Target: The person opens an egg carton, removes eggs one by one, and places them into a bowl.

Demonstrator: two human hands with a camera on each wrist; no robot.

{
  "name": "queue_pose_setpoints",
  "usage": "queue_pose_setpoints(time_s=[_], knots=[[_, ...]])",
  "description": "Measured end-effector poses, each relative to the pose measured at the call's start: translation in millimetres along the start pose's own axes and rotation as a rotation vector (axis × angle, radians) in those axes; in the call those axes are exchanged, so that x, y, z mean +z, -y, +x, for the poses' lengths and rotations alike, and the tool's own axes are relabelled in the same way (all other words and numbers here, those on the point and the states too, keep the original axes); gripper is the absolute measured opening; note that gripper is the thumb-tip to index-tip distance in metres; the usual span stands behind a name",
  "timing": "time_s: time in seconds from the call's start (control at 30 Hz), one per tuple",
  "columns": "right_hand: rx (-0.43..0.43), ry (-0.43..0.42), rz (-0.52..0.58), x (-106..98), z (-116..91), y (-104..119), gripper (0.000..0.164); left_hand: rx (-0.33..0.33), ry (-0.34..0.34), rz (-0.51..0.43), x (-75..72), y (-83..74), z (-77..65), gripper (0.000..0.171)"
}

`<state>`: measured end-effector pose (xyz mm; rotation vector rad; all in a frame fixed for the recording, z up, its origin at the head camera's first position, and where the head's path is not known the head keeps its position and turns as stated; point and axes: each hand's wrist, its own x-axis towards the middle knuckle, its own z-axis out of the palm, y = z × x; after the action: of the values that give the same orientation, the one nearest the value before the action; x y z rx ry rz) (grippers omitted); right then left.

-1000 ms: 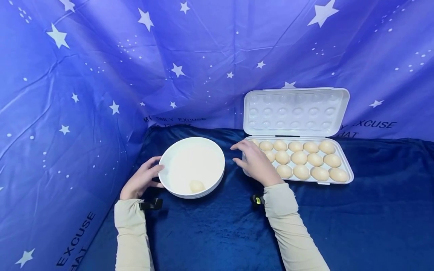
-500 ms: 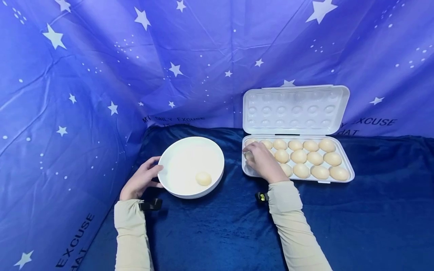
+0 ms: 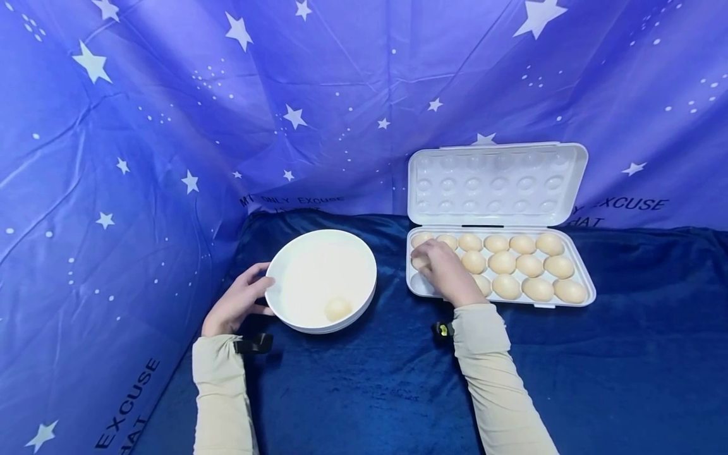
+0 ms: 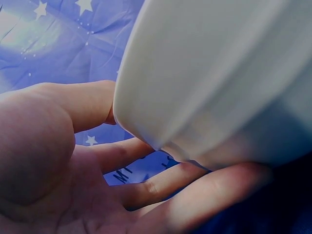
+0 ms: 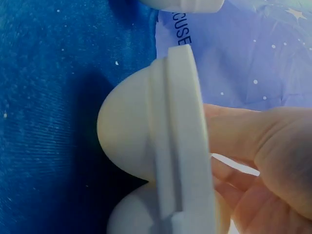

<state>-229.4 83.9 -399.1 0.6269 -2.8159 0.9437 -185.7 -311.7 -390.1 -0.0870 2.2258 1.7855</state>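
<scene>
On the left, my left hand grips a white bowl, its thumb at the rim and fingers under the side, as the left wrist view also shows. One pale brown egg lies in the bowl near its front. To the right stands an opened white plastic egg box with rows of eggs. My right hand reaches over its left end and pinches an egg in the middle row. In the right wrist view, the wall of the box hides my fingertips.
The lid of the egg box leans back near a starry purple-blue curtain. Dark blue cloth covers the table. A black strap mount sits at my left wrist.
My right hand has moved right from the gap beside the egg box onto an egg at its left end. The egg in the bowl has rolled slightly rightward overall. My left hand keeps its place.
</scene>
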Motion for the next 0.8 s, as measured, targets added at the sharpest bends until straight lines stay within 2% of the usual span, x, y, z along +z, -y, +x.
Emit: queue_pose_setpoints(time_s=[0.2, 0.47, 0.8], knots=[[0.019, -0.016, 0.052, -7.2, 1.2, 5.8, 0.027, -0.001, -0.001, 0.005, 0.3, 1.6, 0.1, 0.051], [-0.057, -0.089, 0.079, -17.0, 3.1, 25.8, 0.025, 0.008, 0.001, -0.004, 1.2, -1.0, 0.0, 0.051], [-0.159, -0.12, 0.128, -6.9, 5.2, 55.4, 0.025, 0.006, 0.002, 0.0, 1.1, -2.0, -0.3, 0.051]])
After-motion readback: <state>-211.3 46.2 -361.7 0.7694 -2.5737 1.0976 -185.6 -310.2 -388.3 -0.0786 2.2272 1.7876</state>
